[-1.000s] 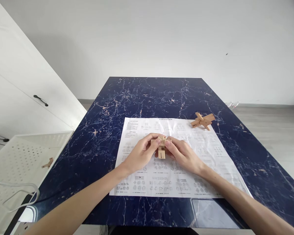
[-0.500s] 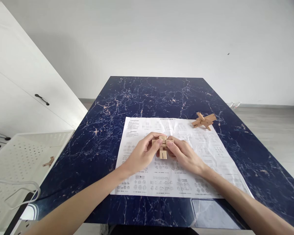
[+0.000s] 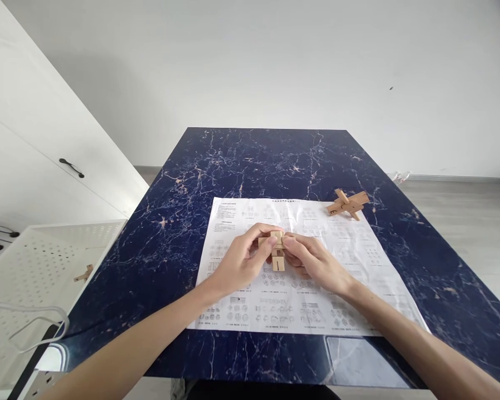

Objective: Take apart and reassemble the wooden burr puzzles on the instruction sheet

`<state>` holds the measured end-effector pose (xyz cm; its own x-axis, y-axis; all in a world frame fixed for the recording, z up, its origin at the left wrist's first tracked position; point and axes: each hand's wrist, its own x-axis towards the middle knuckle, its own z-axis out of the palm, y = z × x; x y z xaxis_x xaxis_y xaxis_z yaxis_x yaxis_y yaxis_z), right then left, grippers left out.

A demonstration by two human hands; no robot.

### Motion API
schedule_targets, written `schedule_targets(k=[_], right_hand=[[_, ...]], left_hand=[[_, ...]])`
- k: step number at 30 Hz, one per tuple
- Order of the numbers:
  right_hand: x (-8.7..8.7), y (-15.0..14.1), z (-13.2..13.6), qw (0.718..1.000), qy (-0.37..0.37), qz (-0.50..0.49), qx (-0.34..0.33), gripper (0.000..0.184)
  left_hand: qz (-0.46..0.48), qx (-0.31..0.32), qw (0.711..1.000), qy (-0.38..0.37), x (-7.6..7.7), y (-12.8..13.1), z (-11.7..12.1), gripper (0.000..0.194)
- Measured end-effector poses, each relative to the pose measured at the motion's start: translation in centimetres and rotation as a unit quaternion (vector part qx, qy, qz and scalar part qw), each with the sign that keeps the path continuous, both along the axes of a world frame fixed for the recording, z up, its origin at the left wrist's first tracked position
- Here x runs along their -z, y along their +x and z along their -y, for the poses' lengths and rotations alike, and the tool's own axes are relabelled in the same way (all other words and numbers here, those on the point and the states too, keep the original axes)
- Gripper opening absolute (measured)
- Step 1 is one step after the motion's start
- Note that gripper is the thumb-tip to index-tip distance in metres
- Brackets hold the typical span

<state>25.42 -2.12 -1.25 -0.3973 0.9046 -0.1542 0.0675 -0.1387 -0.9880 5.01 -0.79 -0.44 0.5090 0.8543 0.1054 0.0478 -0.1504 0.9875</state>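
Note:
Between both hands is a light wooden burr puzzle (image 3: pixel 278 263) of interlocking blocks, held over a printed instruction sheet (image 3: pixel 229 311). My left hand (image 3: pixel 245 258) grips its left side, thumb on the front near the middle. From the right, my right hand (image 3: pixel 312 258) closes on it with the thumb pressed close to the other thumb. One block end with a dark mark points down toward me. The fingers hide much of the back and sides. At the sheet's upper right corner rests another wooden interlocking puzzle (image 3: pixel 348 204), darker in tone, touched by neither hand.
The sheet lies on a dark blue marbled table (image 3: pixel 250 161). To the left stands a white perforated basket (image 3: pixel 37 244) with a small wooden piece (image 3: pixel 84 273) and a pale cable (image 3: pixel 62 322). Behind it is a white cabinet (image 3: pixel 33 128); a wall (image 3: pixel 275 66) rises beyond the table.
The right fingers have shifted slightly on the puzzle, and a bit more wood shows below them. The left hand keeps its hold. The view has tilted very slightly.

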Motion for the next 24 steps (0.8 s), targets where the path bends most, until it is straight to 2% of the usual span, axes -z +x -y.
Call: schedule_targets(k=[5,10,13,17,19,22,24], right_hand=[[-0.4,-0.1,0.0,0.996,-0.078,-0.051,0.010,0.060],[-0.7,-0.2,0.0,0.993,-0.105,-0.048,0.032,0.066],[-0.8,-0.1,0.0,0.994,-0.103,-0.037,0.025,0.067],[-0.5,0.2,-0.1,1.000,-0.024,-0.010,0.013,0.067],[-0.3,0.4,-0.1,0.998,0.032,0.017,0.046,0.065],[0.0,0.6,-0.4,0.979,0.125,0.101,0.127,0.057],[0.1,0.8,-0.6,0.955,0.185,0.172,0.152,0.047]], left_hand=[[-0.012,0.013,0.999,-0.031,-0.3,-0.1,0.0,0.038],[0.002,0.041,0.997,-0.063,-0.6,0.0,0.2,0.068],[0.003,0.035,0.997,-0.068,-0.5,0.0,0.1,0.062],[0.040,0.024,0.995,-0.088,-0.5,0.0,-0.2,0.055],[0.059,-0.002,0.994,-0.095,-0.7,-0.1,-0.4,0.053],[0.066,-0.070,0.991,-0.097,-0.6,-0.3,-0.8,0.051],[0.062,-0.117,0.986,-0.098,-0.3,-0.4,-1.3,0.049]])
